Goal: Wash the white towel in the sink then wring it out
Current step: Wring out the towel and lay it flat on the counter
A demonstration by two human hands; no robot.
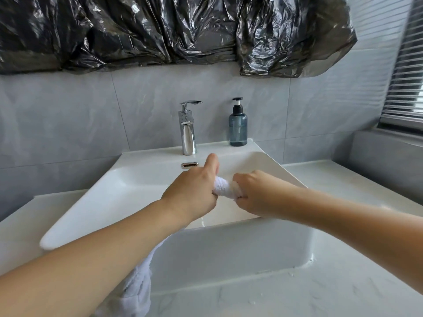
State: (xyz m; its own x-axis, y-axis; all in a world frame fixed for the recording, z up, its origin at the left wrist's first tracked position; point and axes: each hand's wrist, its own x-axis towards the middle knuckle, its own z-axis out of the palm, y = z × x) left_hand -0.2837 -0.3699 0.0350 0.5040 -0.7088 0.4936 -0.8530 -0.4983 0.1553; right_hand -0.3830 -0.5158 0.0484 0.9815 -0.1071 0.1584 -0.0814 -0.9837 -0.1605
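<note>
A white towel (225, 187) is twisted into a tight roll above the white sink (128, 179). My left hand (194, 191) grips the roll's left end, thumb sticking up. My right hand (256, 193) grips its right end, fingers curled round it. Both hands hover over the basin, close together. A loose part of white cloth (139, 284) hangs under my left forearm, in front of the sink's front wall. A drop of water (202, 223) falls below the hands.
A chrome tap (188, 129) stands at the back of the sink, its lever on top. A blue pump bottle (238, 124) is on the rim to its right. A marble counter (332, 282) surrounds the sink. Black plastic sheeting (183, 28) covers the wall above.
</note>
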